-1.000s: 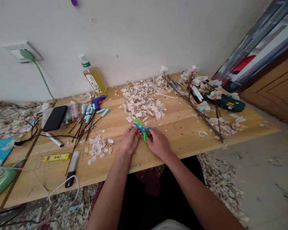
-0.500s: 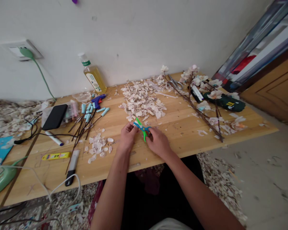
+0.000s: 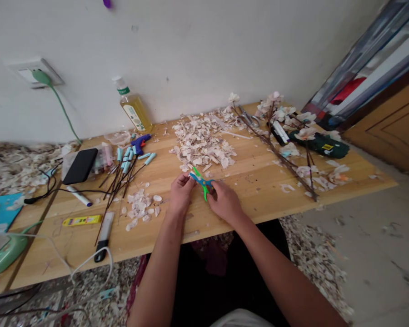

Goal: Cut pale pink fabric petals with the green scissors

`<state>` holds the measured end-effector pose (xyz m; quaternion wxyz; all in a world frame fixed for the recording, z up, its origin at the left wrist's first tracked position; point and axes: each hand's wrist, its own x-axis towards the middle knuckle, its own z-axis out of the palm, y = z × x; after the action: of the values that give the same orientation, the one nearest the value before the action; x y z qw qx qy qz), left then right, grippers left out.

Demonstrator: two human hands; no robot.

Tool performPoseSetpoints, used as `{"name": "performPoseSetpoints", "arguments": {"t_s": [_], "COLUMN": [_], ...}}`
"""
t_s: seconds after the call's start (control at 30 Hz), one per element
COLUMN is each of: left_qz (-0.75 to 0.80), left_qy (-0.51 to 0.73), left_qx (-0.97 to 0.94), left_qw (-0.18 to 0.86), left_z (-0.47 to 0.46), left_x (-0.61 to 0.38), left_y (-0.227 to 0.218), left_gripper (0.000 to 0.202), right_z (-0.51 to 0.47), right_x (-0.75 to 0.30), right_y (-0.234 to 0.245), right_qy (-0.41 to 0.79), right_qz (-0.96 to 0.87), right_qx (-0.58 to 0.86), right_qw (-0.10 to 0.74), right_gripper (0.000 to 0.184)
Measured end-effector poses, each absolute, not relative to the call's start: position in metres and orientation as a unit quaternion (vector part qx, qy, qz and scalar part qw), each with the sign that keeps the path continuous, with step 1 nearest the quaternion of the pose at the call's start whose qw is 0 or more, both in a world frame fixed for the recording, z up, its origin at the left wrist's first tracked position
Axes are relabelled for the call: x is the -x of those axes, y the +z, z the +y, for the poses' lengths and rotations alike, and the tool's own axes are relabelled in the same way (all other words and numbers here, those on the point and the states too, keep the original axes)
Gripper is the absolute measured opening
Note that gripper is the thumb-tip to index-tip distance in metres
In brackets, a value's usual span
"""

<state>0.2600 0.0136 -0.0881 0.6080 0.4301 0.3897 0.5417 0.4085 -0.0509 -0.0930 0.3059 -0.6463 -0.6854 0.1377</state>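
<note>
My right hand (image 3: 224, 201) is closed round the handles of small green-and-blue scissors (image 3: 200, 180), whose blades point up and left. My left hand (image 3: 181, 193) pinches something small at the blade tips; I cannot make out what. Both hands hover over the front middle of the wooden table (image 3: 252, 175). A big heap of pale shell-like flakes (image 3: 204, 143) lies just beyond the scissors. A smaller cluster of cut flakes (image 3: 140, 207) lies left of my left hand.
Dark stems with blue tips (image 3: 122, 172), a blue glue gun (image 3: 139, 142), an oil bottle (image 3: 133, 110), a black phone (image 3: 80, 165), a marker (image 3: 79, 196), a yellow box (image 3: 82, 220) and a utility knife (image 3: 104, 235) lie left. Flowered branches (image 3: 286, 150) and a dark green tool (image 3: 318, 144) lie right.
My hands stay almost where they were. The left hand has shifted slightly up toward the scissor tips.
</note>
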Motion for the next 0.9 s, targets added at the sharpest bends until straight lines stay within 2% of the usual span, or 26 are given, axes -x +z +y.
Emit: {"name": "performPoseSetpoints", "arguments": {"t_s": [0.2, 0.4, 0.53, 0.9], "left_qz": [0.412, 0.339, 0.319, 0.373], "left_qy": [0.526, 0.537, 0.538, 0.547], "left_qx": [-0.495, -0.346, -0.303, -0.437], "left_qw": [0.555, 0.690, 0.719, 0.609], "left_z": [0.015, 0.008, 0.006, 0.013], "left_x": [-0.255, -0.268, -0.272, -0.263], "left_y": [-0.082, -0.084, -0.085, -0.097], "left_gripper": [0.022, 0.024, 0.024, 0.024], "right_z": [-0.051, -0.051, -0.051, -0.051], "right_x": [-0.408, -0.409, -0.409, -0.408], "right_y": [-0.092, -0.094, -0.095, -0.095], "right_qy": [0.143, 0.140, 0.136, 0.138], "right_qz": [-0.680, -0.680, -0.685, -0.676], "right_qx": [0.650, 0.653, 0.648, 0.654], "right_qw": [0.307, 0.303, 0.303, 0.311], "right_gripper": [0.007, 0.008, 0.007, 0.010]}}
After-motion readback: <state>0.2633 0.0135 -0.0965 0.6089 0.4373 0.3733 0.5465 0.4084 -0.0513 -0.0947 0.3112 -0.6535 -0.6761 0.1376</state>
